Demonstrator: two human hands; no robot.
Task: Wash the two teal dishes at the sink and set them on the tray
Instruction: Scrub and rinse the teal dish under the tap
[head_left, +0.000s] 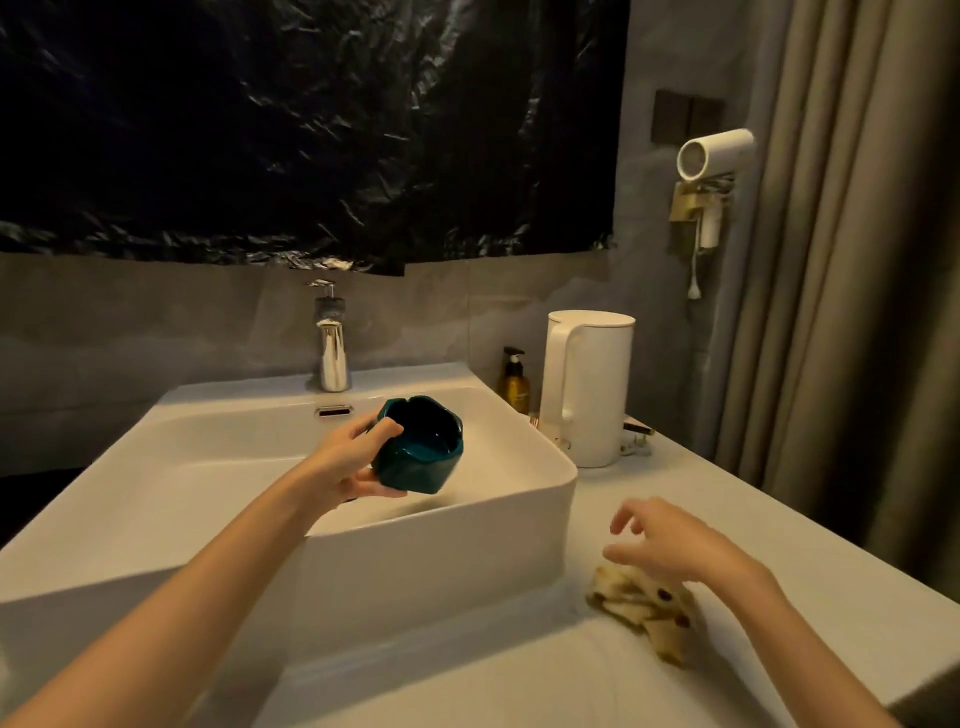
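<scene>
Holding a tilted teal dish (418, 451) (looks empty) over the sink (545, 499) at frame centre, left hand (347, 462) grips it; right hand (670, 540), fingers spread, hovers over a crumpled cloth (644, 608) lower right.

White kettle (587, 387) behind crumpled cloth (644, 605); amber pump bottle (514, 384) beside it.

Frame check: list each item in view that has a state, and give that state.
teal dish: tilted, held over the basin
left hand: gripping the dish
right hand: open, above the cloth
cloth: crumpled on the counter
faucet: no water visible
kettle: lid shut
hair dryer: in wall holder
</scene>
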